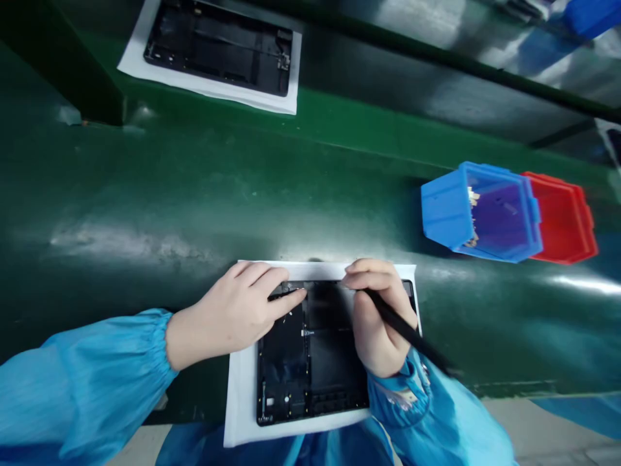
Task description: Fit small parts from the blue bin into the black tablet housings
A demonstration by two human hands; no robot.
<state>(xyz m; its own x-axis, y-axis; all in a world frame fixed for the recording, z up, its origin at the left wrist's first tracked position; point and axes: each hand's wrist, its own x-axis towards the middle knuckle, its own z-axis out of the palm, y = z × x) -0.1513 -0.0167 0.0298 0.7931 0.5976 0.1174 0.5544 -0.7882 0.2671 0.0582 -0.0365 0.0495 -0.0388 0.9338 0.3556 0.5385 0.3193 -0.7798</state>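
A black tablet-like housing lies open on a white sheet at the near edge of a green belt. My left hand rests on its upper left corner, fingers stretched flat and pressing on the top edge. My right hand is curled on the upper right part and grips a thin black stick-like tool that slants back toward my sleeve. The tool's tip is hidden under my fingers. Both arms wear blue sleeves.
A blue bin with small parts and a red bin stand on the green belt to the right. Another black housing on a white sheet lies at the far left. A green rail crosses the back.
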